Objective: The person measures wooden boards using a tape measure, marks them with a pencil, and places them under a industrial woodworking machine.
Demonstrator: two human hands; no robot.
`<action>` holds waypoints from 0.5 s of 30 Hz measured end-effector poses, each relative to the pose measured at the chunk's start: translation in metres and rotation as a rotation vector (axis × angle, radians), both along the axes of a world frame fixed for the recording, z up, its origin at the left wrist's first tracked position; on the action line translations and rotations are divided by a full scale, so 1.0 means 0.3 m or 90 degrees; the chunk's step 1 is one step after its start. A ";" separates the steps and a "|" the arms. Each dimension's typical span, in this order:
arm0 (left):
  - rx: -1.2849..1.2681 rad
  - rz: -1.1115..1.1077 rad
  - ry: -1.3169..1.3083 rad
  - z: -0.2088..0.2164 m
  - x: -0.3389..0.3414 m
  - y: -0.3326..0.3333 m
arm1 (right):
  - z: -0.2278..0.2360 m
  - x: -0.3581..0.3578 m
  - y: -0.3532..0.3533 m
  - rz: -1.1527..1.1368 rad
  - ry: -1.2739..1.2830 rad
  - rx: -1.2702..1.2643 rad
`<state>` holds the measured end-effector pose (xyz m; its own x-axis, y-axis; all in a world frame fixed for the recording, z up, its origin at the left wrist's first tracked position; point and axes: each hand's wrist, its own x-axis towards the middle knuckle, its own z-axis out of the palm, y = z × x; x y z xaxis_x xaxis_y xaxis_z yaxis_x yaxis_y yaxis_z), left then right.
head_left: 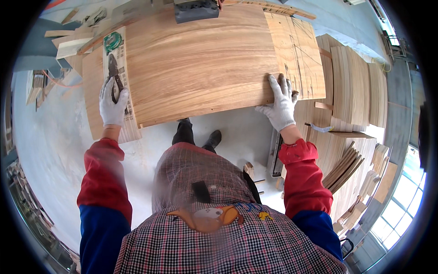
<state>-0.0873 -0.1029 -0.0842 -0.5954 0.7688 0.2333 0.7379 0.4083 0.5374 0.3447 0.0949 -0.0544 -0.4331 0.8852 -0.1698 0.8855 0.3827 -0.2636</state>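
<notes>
A wide wood panel [200,59] with brown grain lies flat before me. My right hand [280,107], in a white glove with dirty fingertips, rests with fingers spread over the panel's near right edge, where it meets a paler board [299,59]. Also gloved, my left hand [113,102] is at the panel's left side. Its thumb and fingers are round the near end of a dark, long hand tool [114,68], whose exact kind I cannot make out. Beneath the tool runs a narrow pale board strip [131,123] with dark printing. A green coil or roll [112,41] lies at its far end.
A dark grey block-like object [196,11] stands at the panel's far edge. Stacks of wood panels [351,84] rise at the right, with thin strips [344,169] leaning nearer me. Wood offcuts [68,45] lie at the far left. My feet are on the pale floor [146,155] below.
</notes>
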 end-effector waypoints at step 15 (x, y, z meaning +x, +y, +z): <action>0.022 0.014 -0.031 0.001 -0.005 0.007 | 0.005 -0.003 0.001 0.002 -0.050 0.009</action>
